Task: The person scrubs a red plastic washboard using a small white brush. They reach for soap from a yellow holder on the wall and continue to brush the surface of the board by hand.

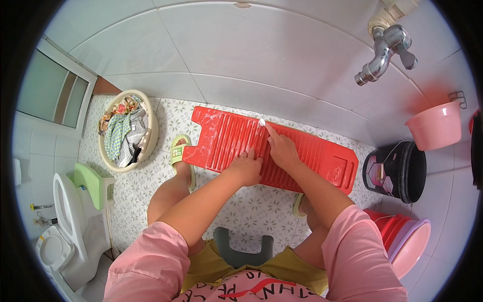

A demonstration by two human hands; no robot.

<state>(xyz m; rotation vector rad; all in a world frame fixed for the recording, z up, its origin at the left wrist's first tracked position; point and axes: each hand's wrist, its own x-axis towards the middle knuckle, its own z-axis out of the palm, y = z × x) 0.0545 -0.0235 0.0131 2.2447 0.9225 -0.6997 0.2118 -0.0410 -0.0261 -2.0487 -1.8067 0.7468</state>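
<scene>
A long red plastic washboard (221, 136) lies slantwise across the floor before me, its ridges wet and streaked with suds at the left end. My left hand (246, 167) rests on its near middle, fingers laid on the ridges and nothing seen in them. Just right of it, my right hand (283, 150) is on the board with the index finger stretched toward the far edge. Beyond that fingertip sits a small white lump (261, 122), too small to name. The undersides of both hands are hidden.
A cream basin (153, 133) of clothes stands on the left, near the toilet (83, 221) and a green-topped stool (89, 183). On the right are a black bucket (413, 173), red and pink tubs (410, 249) and a hanging pink basin (435, 128). A tap (385, 53) juts from the wall.
</scene>
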